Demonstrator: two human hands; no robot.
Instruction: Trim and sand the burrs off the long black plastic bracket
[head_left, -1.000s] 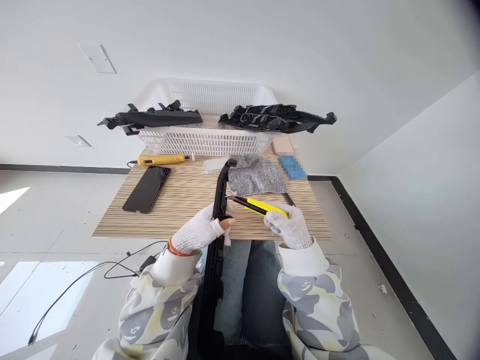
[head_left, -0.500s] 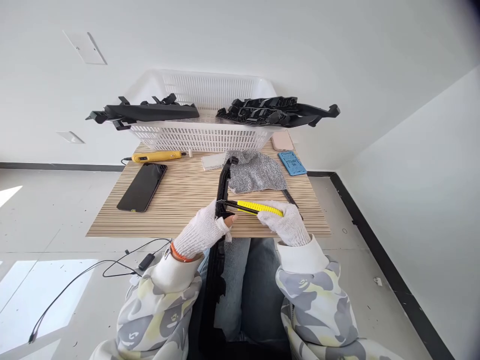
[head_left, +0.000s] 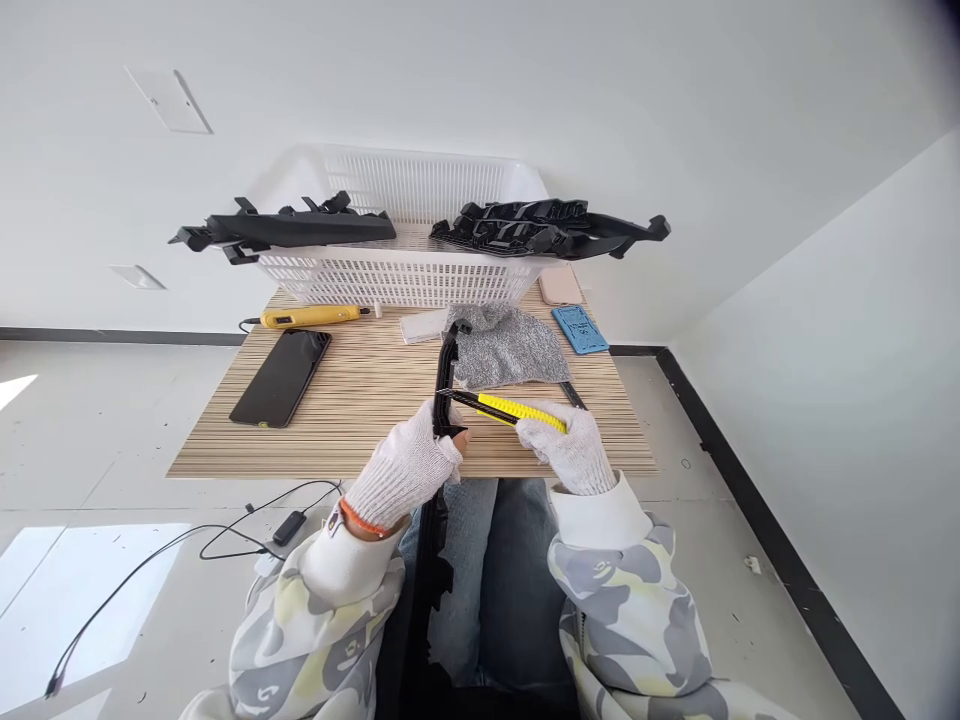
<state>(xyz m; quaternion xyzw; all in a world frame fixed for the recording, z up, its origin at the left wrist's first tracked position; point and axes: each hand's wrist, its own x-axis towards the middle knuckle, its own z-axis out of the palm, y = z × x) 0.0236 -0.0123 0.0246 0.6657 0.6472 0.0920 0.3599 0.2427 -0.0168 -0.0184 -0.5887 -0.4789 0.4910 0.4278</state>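
Observation:
My left hand (head_left: 411,455), in a white knit glove with the thumb tip bare, is wrapped round a long black plastic part (head_left: 445,385). The part runs from above the table down over my lap. My gloved right hand (head_left: 566,440) grips a yellow and black utility knife (head_left: 517,408). Its blade end points left and lies against or just over the part, a little above my left hand; I cannot tell whether it touches. Beyond the part lies a grey cloth (head_left: 510,345).
A white plastic basket (head_left: 390,275) at the back carries black plastic parts (head_left: 300,228) across its rim. On the table (head_left: 360,400) are a phone (head_left: 282,378), a yellow pen-shaped tool (head_left: 311,316), a blue block (head_left: 580,329) and a dark strip (head_left: 574,396). Cables (head_left: 217,525) trail on the floor.
The knife has tilted slightly, its blade end rising a little along the black part. Both hands keep their grips. The whole view has shifted slightly.

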